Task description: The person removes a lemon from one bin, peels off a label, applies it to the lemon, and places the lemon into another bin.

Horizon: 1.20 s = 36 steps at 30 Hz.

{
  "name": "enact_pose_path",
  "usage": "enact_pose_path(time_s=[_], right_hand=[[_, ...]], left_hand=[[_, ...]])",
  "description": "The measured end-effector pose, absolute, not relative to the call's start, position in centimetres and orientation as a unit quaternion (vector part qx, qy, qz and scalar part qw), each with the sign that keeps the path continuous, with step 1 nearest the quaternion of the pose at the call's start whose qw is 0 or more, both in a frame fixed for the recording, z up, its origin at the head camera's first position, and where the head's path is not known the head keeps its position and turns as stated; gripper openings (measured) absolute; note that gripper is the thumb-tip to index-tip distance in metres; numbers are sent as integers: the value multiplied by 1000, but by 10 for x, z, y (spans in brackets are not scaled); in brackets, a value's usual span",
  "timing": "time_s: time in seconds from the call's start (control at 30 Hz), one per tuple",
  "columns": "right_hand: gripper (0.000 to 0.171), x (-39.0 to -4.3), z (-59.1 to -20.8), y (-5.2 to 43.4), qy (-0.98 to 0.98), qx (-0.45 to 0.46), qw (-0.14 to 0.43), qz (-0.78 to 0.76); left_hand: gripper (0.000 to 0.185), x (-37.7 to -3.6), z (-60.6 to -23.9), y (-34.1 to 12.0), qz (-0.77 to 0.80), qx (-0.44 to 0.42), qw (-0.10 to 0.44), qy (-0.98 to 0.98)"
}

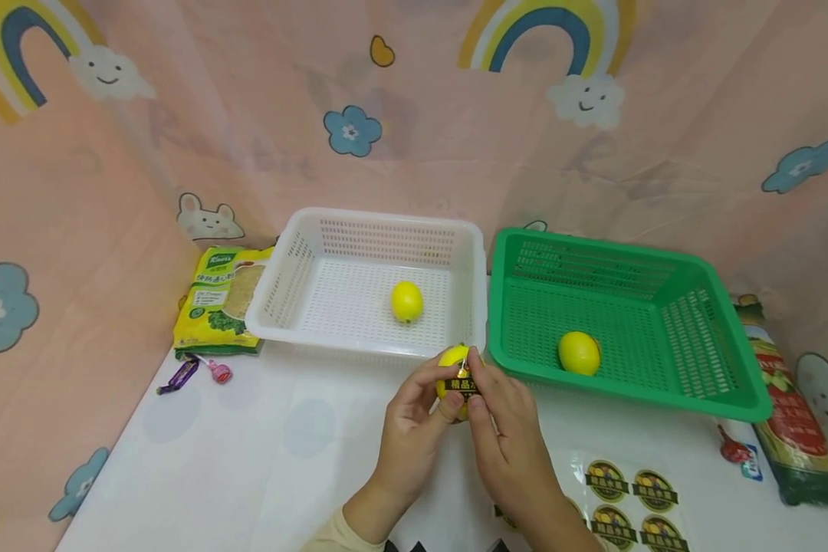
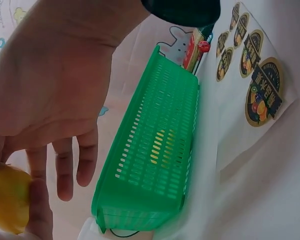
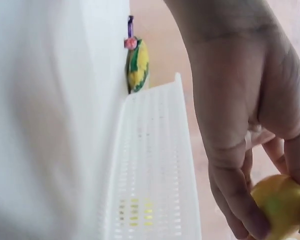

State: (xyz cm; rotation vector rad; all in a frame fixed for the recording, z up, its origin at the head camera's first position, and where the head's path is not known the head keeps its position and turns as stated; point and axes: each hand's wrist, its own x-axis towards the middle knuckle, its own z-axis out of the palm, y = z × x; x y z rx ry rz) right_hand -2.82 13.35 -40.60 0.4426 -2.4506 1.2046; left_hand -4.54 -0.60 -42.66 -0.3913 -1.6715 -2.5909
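Note:
A yellow lemon (image 1: 455, 356) is held between both hands, over the white table by the near rims of two baskets. On its near side sits a black-and-gold sticker (image 1: 461, 384). The left hand (image 1: 412, 433) grips the lemon from the left with thumb and fingers. From the right, the right hand (image 1: 514, 437) has its thumb and fingertips on the fruit and at the sticker's edge. In the right wrist view, fingers curve round the lemon (image 3: 277, 205). A sheet of round stickers (image 1: 607, 481) lies partly behind the right forearm.
A white basket (image 1: 345, 343) contains one lemon (image 1: 406, 300); a green basket (image 1: 628, 392) beside it contains another (image 1: 579, 353). A yellow Knorr packet (image 1: 214, 307) and wrapped sweets (image 1: 179, 376) lie left. At right are a red-and-green packet (image 1: 793, 406) and a red lollipop (image 1: 734, 448).

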Motion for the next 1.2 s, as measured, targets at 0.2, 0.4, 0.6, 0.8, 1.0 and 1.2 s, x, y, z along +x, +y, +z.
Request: enact_pose_path(time_s=[0.2,0.4,0.6,0.8,1.0,1.2], right_hand=[[65,-29,-410,129,-856,158,201,448],[60,-23,-411,135,-882,151,163,417],[63,-17,-407,139,-881,162,190,401],[54,-15,-407,135,-860,165,219,430],[38,-19,-419,139,-857,191,251,407],[51,-24,-428,144,-852,224,300,366]], left_hand=[[27,-45,-426,-5,-838,-129,21,-529],[26,-39,-423,-7,-827,-126,34,-547],[28,-33,-417,-7,-816,-153,40,-556],[32,-30,-421,-4,-823,-163,13,-545],[38,-26,-423,-4,-831,-168,-17,-530],[36,-25,-425,-4,-821,-174,-17,-543]])
